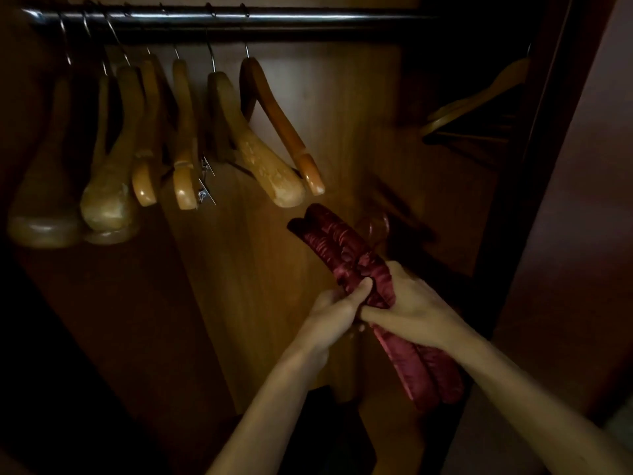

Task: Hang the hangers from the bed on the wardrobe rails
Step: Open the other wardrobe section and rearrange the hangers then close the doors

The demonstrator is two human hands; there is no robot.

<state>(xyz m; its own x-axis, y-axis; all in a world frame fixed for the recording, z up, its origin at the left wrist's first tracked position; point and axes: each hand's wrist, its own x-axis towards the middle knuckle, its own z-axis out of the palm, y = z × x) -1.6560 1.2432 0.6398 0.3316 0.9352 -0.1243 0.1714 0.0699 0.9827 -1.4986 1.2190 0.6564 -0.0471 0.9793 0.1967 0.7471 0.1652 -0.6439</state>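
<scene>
Two dark red padded satin hangers lie side by side, tilted from upper left to lower right, in front of the open wardrobe. My right hand is closed around their middle. My left hand pinches the same bundle from the left, thumb pressed on the fabric. Their hooks are blurred behind the bundle. The metal wardrobe rail runs across the top. Several wooden hangers hang on its left half.
The rail's right half carries no hangers. Another wooden hanger hangs in the dim section at the right, beside the dark door frame. The wooden back panel lies behind my hands. The wardrobe floor is dark.
</scene>
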